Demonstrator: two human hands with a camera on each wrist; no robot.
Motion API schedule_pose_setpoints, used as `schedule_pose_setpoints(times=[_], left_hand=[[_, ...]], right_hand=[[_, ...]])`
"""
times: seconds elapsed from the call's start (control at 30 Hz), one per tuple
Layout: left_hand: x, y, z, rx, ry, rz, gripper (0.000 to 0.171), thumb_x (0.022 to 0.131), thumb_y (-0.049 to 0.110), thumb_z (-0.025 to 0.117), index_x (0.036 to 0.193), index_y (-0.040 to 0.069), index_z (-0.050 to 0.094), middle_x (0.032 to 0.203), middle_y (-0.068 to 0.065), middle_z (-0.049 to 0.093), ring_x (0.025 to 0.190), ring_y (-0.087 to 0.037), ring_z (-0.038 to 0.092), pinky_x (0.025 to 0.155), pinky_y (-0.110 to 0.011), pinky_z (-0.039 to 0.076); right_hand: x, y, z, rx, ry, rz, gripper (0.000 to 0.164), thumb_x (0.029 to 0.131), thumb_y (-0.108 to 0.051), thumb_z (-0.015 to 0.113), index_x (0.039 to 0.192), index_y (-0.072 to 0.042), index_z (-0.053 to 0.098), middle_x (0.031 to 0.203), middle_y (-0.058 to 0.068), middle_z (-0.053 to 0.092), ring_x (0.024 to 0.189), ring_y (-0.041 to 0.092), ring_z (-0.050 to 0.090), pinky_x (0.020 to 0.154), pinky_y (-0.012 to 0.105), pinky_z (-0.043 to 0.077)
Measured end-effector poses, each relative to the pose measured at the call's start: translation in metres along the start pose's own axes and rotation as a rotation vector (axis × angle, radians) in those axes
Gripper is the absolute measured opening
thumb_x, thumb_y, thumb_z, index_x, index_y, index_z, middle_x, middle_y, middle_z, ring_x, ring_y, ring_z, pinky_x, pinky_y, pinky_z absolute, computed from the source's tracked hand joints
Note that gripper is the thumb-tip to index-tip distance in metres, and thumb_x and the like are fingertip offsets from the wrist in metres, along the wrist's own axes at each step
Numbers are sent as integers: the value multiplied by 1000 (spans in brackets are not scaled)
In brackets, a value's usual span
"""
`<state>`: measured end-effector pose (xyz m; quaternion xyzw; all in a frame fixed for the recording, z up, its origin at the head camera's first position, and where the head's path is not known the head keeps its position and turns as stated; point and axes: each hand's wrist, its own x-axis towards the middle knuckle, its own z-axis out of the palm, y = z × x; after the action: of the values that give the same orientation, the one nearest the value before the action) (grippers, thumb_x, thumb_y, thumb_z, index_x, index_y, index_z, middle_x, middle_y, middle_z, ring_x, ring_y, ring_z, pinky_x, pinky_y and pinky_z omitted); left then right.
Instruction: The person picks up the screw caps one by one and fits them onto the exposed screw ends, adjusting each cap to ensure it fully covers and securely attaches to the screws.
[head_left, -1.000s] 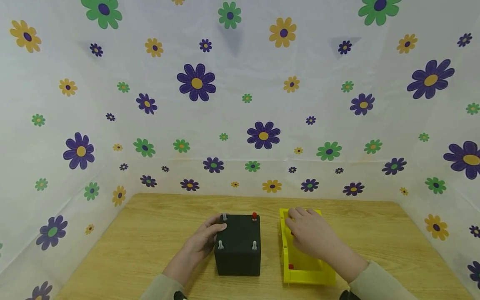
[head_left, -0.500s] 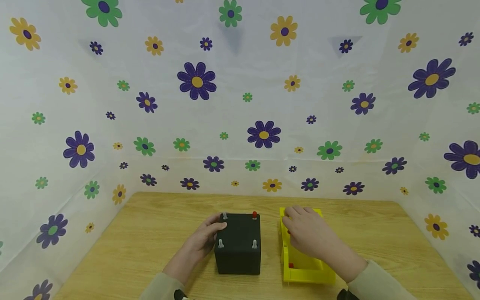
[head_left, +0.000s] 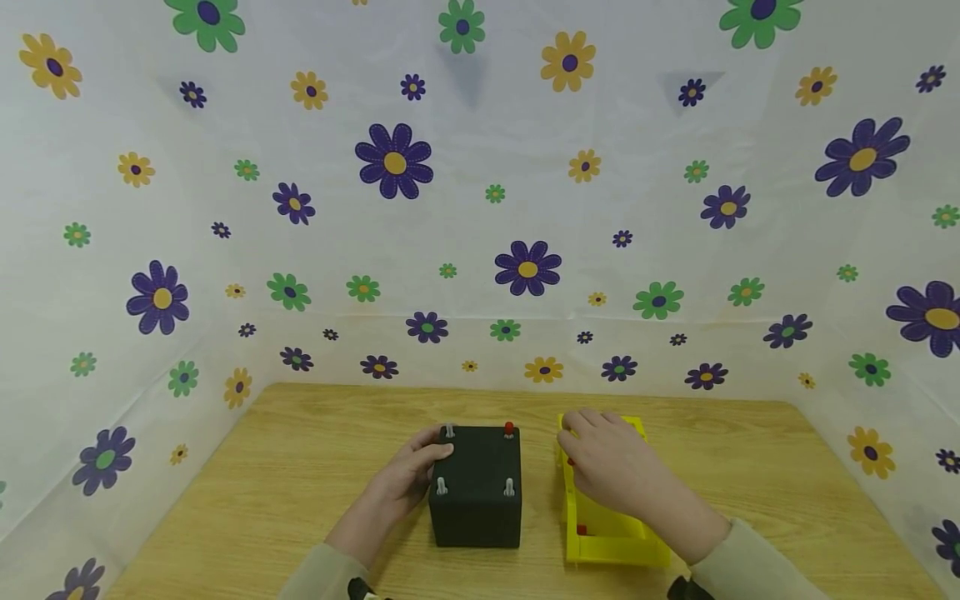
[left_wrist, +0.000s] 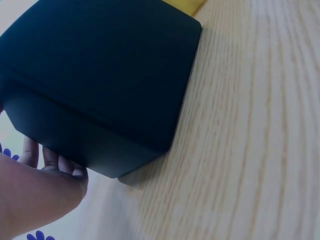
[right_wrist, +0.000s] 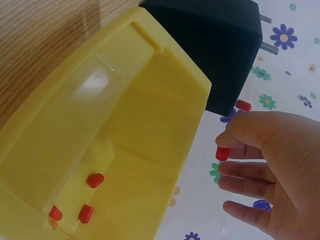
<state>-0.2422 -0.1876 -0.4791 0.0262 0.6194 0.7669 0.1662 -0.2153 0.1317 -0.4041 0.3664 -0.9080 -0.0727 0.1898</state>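
A black box (head_left: 478,467) stands on the wooden table, with metal posts at its top corners. A red cap (head_left: 509,427) covers the far right post; the other posts are bare metal. My left hand (head_left: 403,473) holds the box at its left side, thumb over the top edge and fingers partly hidden behind. Over the yellow bin (head_left: 618,551) to the right is my right hand (head_left: 613,460). Between thumb and index finger it pinches a small red cap (right_wrist: 222,153), its other fingers spread apart. In the right wrist view, loose red caps (right_wrist: 86,213) lie inside the bin.
The wooden table (head_left: 300,467) reaches back to a white flowered cloth (head_left: 465,225), which also hangs along both sides. A narrow strip of tabletop separates the box from the bin.
My right hand has moved slightly left over the bin toward the box, carrying the red cap. The left hand and the black box have stayed in place.
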Motion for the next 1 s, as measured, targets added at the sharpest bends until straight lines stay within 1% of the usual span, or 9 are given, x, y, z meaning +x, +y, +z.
schedule_pose_setpoints(times=[0.2,0.5,0.7,0.8,1.0], left_hand=[[0,0,0,-6,1,2,50,102,12,61,150,8,50,111,11,70,99,-5,70,94,-24,54],[0,-1,0,-9,0,7,45,101,12,61,146,10,53,109,11,71,98,-5,71,91,-23,55],[0,0,1,-6,-4,4,48,102,13,61,148,10,52,110,12,71,99,-6,71,93,-24,55],[0,0,1,-8,-2,3,46,101,13,61,146,10,53,109,12,72,99,-6,71,93,-24,54],[0,0,1,-13,-16,7,43,102,12,61,144,11,54,109,12,72,98,-5,72,92,-23,56]], right_hand=[[3,-2,-2,-8,-5,5,23,88,-16,80,108,-10,73,112,5,69,101,24,64,91,39,59],[6,-5,-6,17,-38,32,23,88,-18,82,108,-12,72,115,5,69,104,24,63,94,40,57],[7,-5,-7,29,-25,28,24,88,-19,82,108,-13,72,115,4,69,105,24,63,96,41,57],[7,-6,-9,34,-12,19,24,88,-19,83,108,-13,72,116,4,69,106,24,63,97,41,57],[8,-8,-13,29,29,-4,24,87,-20,84,106,-13,71,115,4,69,105,23,64,93,40,57]])
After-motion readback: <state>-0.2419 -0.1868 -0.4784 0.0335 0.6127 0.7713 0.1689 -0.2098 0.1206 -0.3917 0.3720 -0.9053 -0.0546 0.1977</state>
